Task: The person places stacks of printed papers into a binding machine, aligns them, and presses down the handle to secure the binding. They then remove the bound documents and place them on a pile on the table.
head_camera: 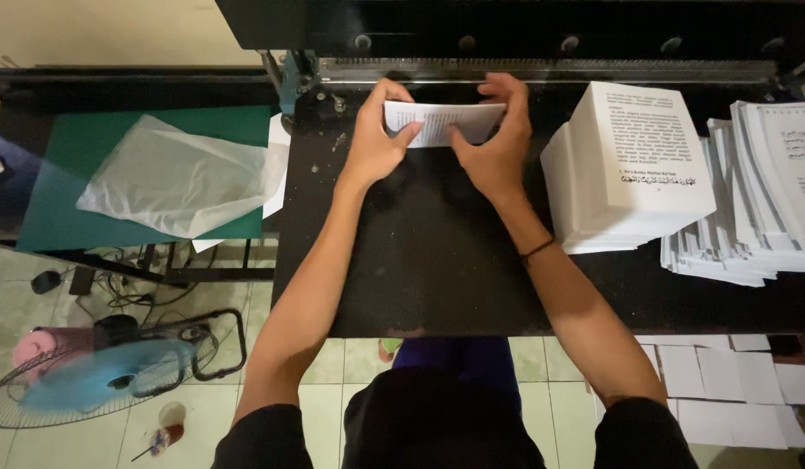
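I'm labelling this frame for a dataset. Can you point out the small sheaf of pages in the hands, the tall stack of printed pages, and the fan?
small sheaf of pages (443,122), head view, middle of printed face.
tall stack of printed pages (647,139), head view, top sheet.
fan (102,378), head view, blue blades.

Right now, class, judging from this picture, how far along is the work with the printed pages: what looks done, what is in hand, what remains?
Done: nothing can be told for sure; no finished pile is marked out. In hand: the left hand and right hand hold a small sheaf against the machine's toothed bar. Left: apparently much, with a tall stack and fanned piles beside it, and loose sheets on the floor.
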